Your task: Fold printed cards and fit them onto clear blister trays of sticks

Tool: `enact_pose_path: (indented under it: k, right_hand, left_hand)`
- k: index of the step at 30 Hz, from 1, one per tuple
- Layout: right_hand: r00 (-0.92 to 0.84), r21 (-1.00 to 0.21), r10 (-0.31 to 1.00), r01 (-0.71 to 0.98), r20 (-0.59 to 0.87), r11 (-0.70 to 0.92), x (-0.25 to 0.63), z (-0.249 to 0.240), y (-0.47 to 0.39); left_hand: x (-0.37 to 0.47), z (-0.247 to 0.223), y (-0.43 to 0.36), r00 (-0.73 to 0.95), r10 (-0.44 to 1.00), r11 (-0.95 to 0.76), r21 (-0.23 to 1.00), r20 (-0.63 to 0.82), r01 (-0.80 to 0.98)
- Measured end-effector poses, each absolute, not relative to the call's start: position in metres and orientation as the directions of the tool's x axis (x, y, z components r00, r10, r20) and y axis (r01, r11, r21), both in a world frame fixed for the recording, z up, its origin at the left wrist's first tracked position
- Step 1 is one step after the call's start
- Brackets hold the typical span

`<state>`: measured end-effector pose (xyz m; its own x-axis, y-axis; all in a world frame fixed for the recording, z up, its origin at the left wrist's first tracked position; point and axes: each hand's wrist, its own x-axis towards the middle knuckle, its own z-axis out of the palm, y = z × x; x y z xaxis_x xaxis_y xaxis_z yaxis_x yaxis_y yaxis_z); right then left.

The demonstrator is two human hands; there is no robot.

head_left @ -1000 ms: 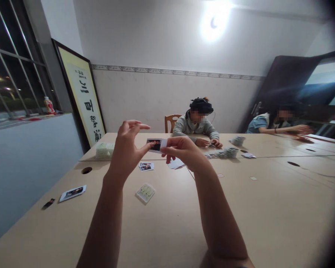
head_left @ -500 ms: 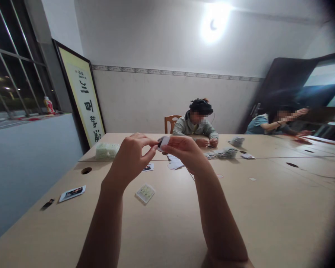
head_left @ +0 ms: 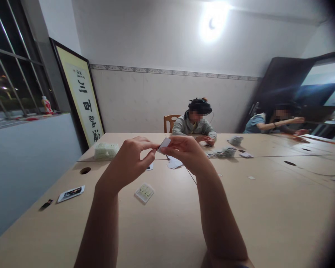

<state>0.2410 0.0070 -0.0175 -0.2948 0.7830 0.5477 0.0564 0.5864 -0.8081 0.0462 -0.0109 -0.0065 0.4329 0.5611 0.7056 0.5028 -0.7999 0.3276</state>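
Both my hands meet above the table, in the middle of the head view. My right hand (head_left: 185, 150) pinches a small white card (head_left: 164, 144) between thumb and fingers, its pale side tilted toward me. At the card's left edge, the thumb and fingertips of my left hand (head_left: 134, 156) close on a small dark bit that I cannot make out. Below the hands a clear square case with a pale green pattern (head_left: 144, 193) lies flat. Behind them are white papers (head_left: 174, 162), partly hidden by my right hand.
To the left lie a photo card (head_left: 71, 194) and a small dark piece (head_left: 46, 204). A stack of clear cases (head_left: 106, 150) stands at back left, more stacked packs (head_left: 226, 152) at back right. Two people sit across the table (head_left: 162, 230). A cable hole (head_left: 85, 171) is at left.
The white card has turned so that more of its pale side shows, and the dark part at its left is less visible. My hands stay together in nearly the same place.
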Motion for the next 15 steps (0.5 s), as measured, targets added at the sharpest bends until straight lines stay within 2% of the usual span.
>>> enact_pose_path:
  k: [7, 15]
  right_hand:
    - [-0.321, -0.838, 0.799, 0.032, 0.508, 0.545, 0.2421, -0.0179, 0.0087]
    - [-0.298, -0.816, 0.783, 0.021, 0.547, 0.578, 0.2414, -0.0178, 0.0083]
  left_hand:
    - [0.0466, -0.0062, -0.0098, 0.429, 0.576, -0.787, 0.329, 0.696, 0.522]
    - [0.0494, -0.006, -0.0111, 0.414, 0.546, -0.805, 0.318, 0.728, 0.501]
